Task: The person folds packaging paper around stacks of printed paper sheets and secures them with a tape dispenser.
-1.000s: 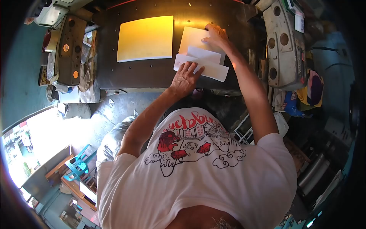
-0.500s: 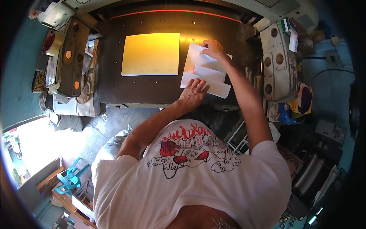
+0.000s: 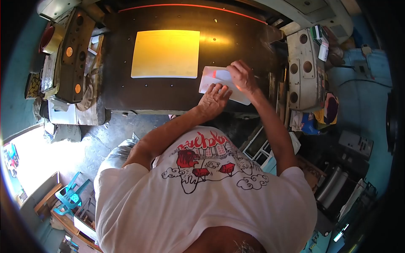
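A white sheet of paper, partly folded over, lies near the front edge of the dark metal table. My left hand rests on its near side, fingers spread and flat against it. At the far right part of the sheet, my right hand is closed, with the paper's upper portion at its fingers. The fingertips are partly hidden. A small red-orange patch shows between the paper layers. To the left lies a neat stack of paper, tinted yellow by the light.
Grey metal machine housings with round holes flank the table, one at the right and one at the left. A red line runs along the table's far side. Low at left stands a blue-green plastic chair.
My right hand has come nearer, bringing the sheet's far part down, so the paper covers less of the table. My left hand stays on the paper. The view has shifted slightly.
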Available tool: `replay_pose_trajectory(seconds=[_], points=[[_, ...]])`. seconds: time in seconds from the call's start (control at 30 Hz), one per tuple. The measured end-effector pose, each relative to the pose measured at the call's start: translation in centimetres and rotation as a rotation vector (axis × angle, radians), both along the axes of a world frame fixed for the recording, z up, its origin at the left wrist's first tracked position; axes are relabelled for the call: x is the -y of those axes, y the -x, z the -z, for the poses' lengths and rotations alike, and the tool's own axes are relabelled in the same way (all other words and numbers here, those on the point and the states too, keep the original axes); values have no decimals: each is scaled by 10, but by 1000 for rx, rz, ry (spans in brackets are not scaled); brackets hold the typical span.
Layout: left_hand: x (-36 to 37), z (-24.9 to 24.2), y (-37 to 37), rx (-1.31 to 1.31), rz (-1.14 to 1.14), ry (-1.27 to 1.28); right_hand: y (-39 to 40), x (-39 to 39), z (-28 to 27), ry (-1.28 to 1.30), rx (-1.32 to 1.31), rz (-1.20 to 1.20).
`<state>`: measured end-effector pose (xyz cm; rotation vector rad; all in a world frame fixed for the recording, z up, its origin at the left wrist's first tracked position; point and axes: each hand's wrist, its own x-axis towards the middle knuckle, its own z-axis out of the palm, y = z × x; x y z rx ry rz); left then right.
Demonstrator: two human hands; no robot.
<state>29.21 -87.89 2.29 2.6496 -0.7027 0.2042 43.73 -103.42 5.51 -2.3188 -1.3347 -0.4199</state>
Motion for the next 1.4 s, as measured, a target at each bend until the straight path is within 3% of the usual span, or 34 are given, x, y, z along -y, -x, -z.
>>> replay_pose_trajectory(seconds=[0.23,0.73,0.97,1.03,1.13,1.23,1.27,1.37,1.4], points=[[-2,3,-2,-39,25,25,42,-4,-1,85,133,17],[-17,9,9,139,15,54,59,3,24,86,43,94],[-18,5,-3,29,-21,82,76,10,38,105,-17,177],[-17,12,-8,-28,-24,88,81,10,37,65,-140,213],[-11,-13,-9,-29,-174,73,88,11,27,-21,-242,233],[-13,-13,-15,42,-147,35,90,14,32,-101,-281,267],[-14,-8,-16,-65,-124,-12,89,15,36,-124,-291,281],[-20,1,-14,-51,-97,-32,83,21,43,-316,-479,272],[-20,2,-14,-21,-91,-53,85,28,41,-353,-421,328]])
